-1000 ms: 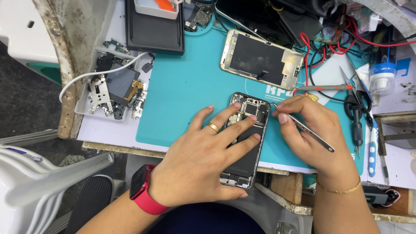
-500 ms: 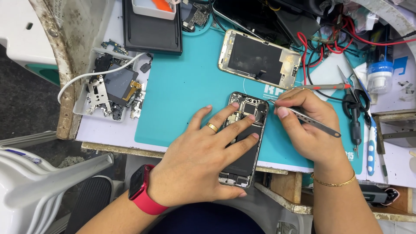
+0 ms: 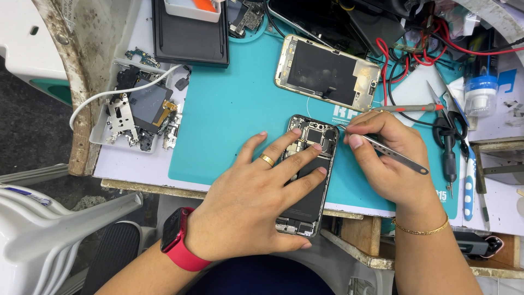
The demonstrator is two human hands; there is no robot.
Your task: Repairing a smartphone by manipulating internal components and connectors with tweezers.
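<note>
— What's different from a second ago?

— The right hand [image 3: 390, 161] sits higher and closer to the top edge of the opened phone [image 3: 307, 175]. The tweezers [image 3: 394, 154] lie flatter, the free end pointing out to the right rather than down.

— And the tips?

— They are at the phone's upper right corner, by the camera end; earlier they sat a little farther off. The thumb is now tucked under them.

— The left hand [image 3: 262, 199]?

— Its fingers spread slightly wider across the phone.
</note>
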